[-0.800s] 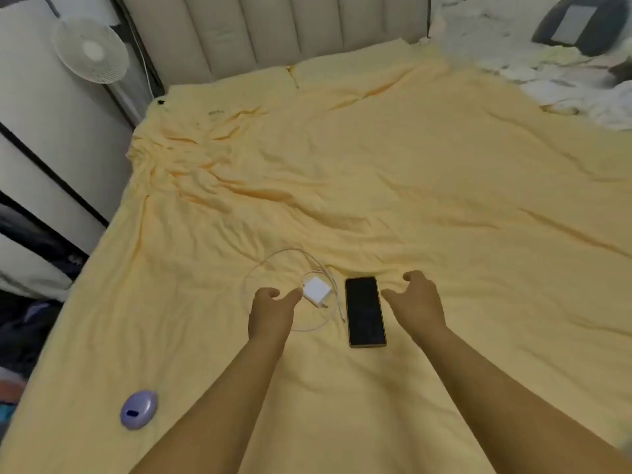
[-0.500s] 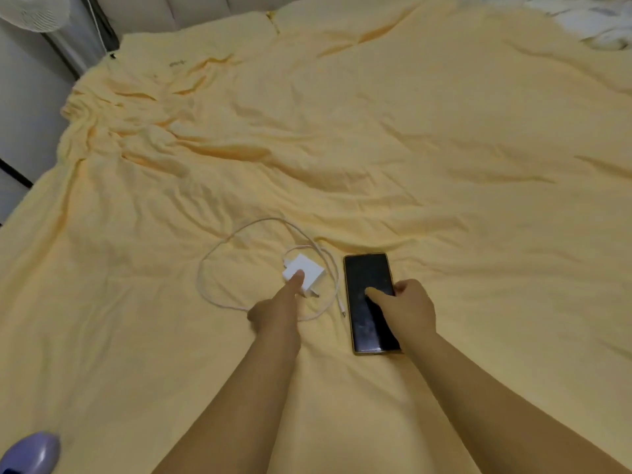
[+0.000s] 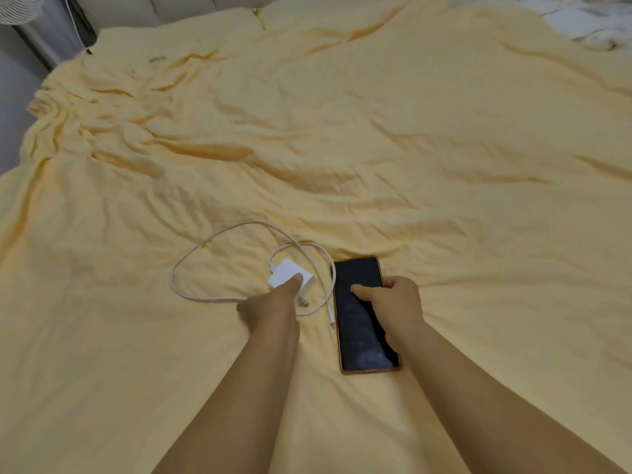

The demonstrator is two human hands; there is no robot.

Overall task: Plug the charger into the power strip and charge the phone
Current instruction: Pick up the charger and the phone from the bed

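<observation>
Lying lengthwise toward the headboard, phone (image 3: 359, 295) in right hand (image 3: 393, 304) grip; left hand (image 3: 270, 302) pinching charger (image 3: 285, 275).

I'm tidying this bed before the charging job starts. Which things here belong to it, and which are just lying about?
Belongs: charger, cable, phone. No power strip shows.
Lying about: fan, white bedding.

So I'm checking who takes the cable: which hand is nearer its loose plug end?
Left. The left hand is beside the plug end, touching the charger; the right hand is across the phone.
</observation>
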